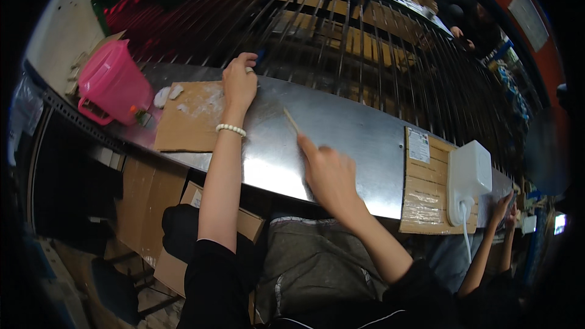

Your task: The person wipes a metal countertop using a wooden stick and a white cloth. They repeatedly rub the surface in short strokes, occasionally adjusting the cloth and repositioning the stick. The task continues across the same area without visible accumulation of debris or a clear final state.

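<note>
My left hand [239, 83], with a beaded bracelet [231, 129] at the wrist, reaches to the far edge of the metal worktop [359, 137]. Its fingers are bent together, and a small blue thing [261, 56] shows at their tips, too small to name. My right hand [332, 173] is closed around a thin, light-coloured stick [291, 120], which points up and left over the worktop. Left of my left forearm lies a flat piece of cardboard [186, 128] with white smears. White crumpled bits [163, 96] sit on its far left corner.
A pink lidded jug [116, 82] stands at the left. Beyond the worktop runs a conveyor of metal rollers [365, 55]. At right, a white power adapter [470, 167] with a cable rests on cardboard [420, 192]. Another person's hands [504, 207] are at the far right.
</note>
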### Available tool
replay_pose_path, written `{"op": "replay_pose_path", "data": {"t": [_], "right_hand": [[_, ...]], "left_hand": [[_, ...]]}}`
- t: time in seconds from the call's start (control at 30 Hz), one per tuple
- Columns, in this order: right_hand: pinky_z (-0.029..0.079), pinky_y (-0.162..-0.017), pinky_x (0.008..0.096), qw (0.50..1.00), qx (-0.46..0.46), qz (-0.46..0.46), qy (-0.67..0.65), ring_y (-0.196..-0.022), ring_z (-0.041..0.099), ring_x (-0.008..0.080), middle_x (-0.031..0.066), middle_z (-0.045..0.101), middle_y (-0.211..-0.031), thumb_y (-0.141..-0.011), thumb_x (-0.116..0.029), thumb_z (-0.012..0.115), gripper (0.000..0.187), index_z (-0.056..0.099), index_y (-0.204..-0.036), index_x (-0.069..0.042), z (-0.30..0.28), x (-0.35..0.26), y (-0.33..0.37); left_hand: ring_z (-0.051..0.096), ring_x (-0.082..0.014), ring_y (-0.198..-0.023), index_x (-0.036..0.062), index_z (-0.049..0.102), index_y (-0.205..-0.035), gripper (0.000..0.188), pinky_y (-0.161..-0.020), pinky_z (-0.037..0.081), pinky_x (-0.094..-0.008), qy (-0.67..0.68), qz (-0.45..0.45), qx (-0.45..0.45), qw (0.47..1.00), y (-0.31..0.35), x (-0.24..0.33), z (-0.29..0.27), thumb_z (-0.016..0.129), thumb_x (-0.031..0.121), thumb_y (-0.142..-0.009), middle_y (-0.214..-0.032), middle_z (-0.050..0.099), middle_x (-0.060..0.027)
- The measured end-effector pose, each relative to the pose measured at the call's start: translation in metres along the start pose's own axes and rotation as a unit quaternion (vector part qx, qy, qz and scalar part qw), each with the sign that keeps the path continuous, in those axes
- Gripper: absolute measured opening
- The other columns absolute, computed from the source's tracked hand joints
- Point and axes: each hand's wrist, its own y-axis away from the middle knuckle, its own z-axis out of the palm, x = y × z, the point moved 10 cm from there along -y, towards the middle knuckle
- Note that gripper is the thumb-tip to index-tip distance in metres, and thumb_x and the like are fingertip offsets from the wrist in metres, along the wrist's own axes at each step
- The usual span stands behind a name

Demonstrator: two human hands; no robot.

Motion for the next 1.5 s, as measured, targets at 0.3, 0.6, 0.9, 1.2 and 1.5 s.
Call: {"op": "replay_pose_path", "data": {"t": [0.3,0.6,0.9,1.2,1.5], "right_hand": [[0.052,-0.047,0.0400,0.994,0.028,-0.050,0.097,-0.055,0.068,0.0300,0.0175,0.067,-0.072,-0.086,-0.001,0.057,0.044,0.062,-0.130,0.002,0.021,-0.042,-0.038],[0.054,-0.050,0.0408,0.991,-0.001,-0.032,0.132,-0.057,0.069,0.0314,0.0185,0.067,-0.071,-0.087,-0.003,0.059,0.044,0.061,-0.131,0.002,0.020,-0.047,-0.036],[0.054,-0.049,0.0382,0.991,-0.039,-0.057,0.116,-0.057,0.069,0.0313,0.0181,0.067,-0.069,-0.087,-0.002,0.059,0.043,0.060,-0.129,0.007,0.022,-0.047,-0.035],[0.053,-0.048,0.0387,0.992,-0.022,-0.052,0.116,-0.056,0.069,0.0308,0.0193,0.067,-0.069,-0.088,-0.002,0.059,0.044,0.059,-0.130,0.007,0.027,-0.047,-0.040],[0.053,-0.049,0.0409,0.995,-0.016,-0.058,0.081,-0.057,0.070,0.0324,0.0200,0.068,-0.069,-0.087,0.000,0.056,0.043,0.061,-0.129,0.006,0.023,-0.040,-0.051]], "left_hand": [[0.064,-0.0315,-0.101,0.0054,0.065,-0.114,0.036,-0.092,0.050,-0.0411,0.106,-0.064,0.137,0.983,-0.003,-0.025,-0.029,0.048,-0.009,-0.085,-0.107,0.064,-0.0168],[0.064,-0.0302,-0.099,0.0048,0.063,-0.115,0.035,-0.090,0.051,-0.0405,0.137,-0.085,0.145,0.976,-0.005,-0.021,-0.022,0.046,-0.007,-0.086,-0.111,0.063,-0.0162],[0.064,-0.0284,-0.097,0.0042,0.063,-0.115,0.034,-0.088,0.051,-0.0398,0.137,-0.091,0.144,0.976,0.000,-0.026,-0.030,0.046,-0.005,-0.088,-0.105,0.064,-0.0148],[0.065,-0.0287,-0.095,0.0050,0.063,-0.115,0.032,-0.086,0.051,-0.0398,0.102,-0.063,0.139,0.983,-0.001,-0.022,-0.026,0.047,-0.005,-0.088,-0.103,0.065,-0.0134],[0.069,-0.0241,-0.094,0.0024,0.061,-0.119,0.037,-0.083,0.056,-0.0330,0.112,-0.054,0.089,0.988,0.003,-0.003,-0.022,0.045,-0.011,-0.088,-0.104,0.065,-0.0156]]}}
